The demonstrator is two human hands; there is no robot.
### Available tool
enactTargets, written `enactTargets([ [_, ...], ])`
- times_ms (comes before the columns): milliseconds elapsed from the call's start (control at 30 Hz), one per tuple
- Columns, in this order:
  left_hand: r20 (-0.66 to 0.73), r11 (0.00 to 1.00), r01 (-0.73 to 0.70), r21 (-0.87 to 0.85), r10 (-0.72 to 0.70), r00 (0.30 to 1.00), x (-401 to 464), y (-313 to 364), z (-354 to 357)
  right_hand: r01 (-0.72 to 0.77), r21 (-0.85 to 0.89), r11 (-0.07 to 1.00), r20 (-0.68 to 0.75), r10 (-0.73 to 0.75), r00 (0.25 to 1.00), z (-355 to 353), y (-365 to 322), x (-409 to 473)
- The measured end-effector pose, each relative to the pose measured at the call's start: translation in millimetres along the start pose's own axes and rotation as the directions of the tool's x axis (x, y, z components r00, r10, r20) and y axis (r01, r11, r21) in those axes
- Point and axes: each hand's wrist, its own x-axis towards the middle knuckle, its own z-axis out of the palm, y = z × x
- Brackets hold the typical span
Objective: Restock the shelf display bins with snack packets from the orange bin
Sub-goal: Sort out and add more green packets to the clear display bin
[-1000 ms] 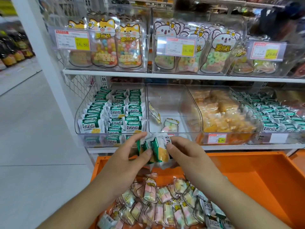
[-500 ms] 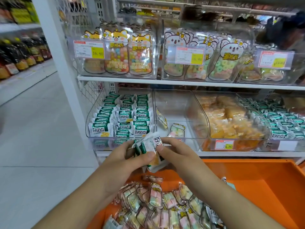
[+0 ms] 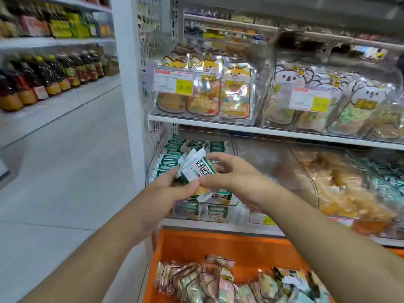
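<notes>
Left hand point(image 3: 172, 193) fingers curled, thumb pinching the lower edge of a green-and-white snack packet point(image 3: 194, 169), right hand point(image 3: 231, 173) pinching the same packet, held in front of the clear shelf bin point(image 3: 218, 212), orange bin point(image 3: 231, 246) below with loose packets point(image 3: 218, 283).

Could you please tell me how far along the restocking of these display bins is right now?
Done: the left clear bin already holds rows of green-and-white packets. In hand: the left hand and right hand grip a small stack of green-and-white packets before that bin. Left: many pastel packets remain in the orange bin.
</notes>
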Motion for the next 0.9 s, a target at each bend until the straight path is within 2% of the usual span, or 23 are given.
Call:
enactTargets([
  [67,-0.034,0.98,-0.022,0.196,0.029,0.999,9,-2,-8,0.008,-0.125,0.992,0.011,-0.007,1.0,-1,-1,20],
  [133,-0.047,0.918,-0.061,0.391,0.086,0.995,13,-3,-10,0.024,-0.217,0.976,-0.027,-0.03,0.999,0,0,38],
  [167,-0.062,0.857,-0.084,0.509,0.134,0.989,18,-9,-12,0.027,-0.24,0.97,-0.055,-0.041,0.998,0,1,46],
  [233,-0.058,0.666,-0.102,0.739,0.213,0.975,27,-26,-16,0.027,-0.263,0.964,-0.079,-0.05,0.996,0,2,60],
  [400,-0.017,0.426,-0.07,0.902,0.198,0.98,34,-56,-23,0.003,-0.44,0.898,-0.041,-0.024,0.999,4,10,75],
  [467,-0.021,0.361,-0.052,0.931,0.194,0.981,36,-60,-23,0.007,-0.495,0.869,-0.033,-0.027,0.999,5,13,77],
  [667,-0.07,0.312,0.015,0.95,0.165,0.984,38,-57,-16,0.01,-0.613,0.79,0.003,-0.01,1.0,-2,16,75],
  [900,-0.099,0.379,0.015,0.925,0.204,0.974,37,-54,-15,0.04,-0.794,0.606,0.046,-0.005,0.999,8,20,83],
])
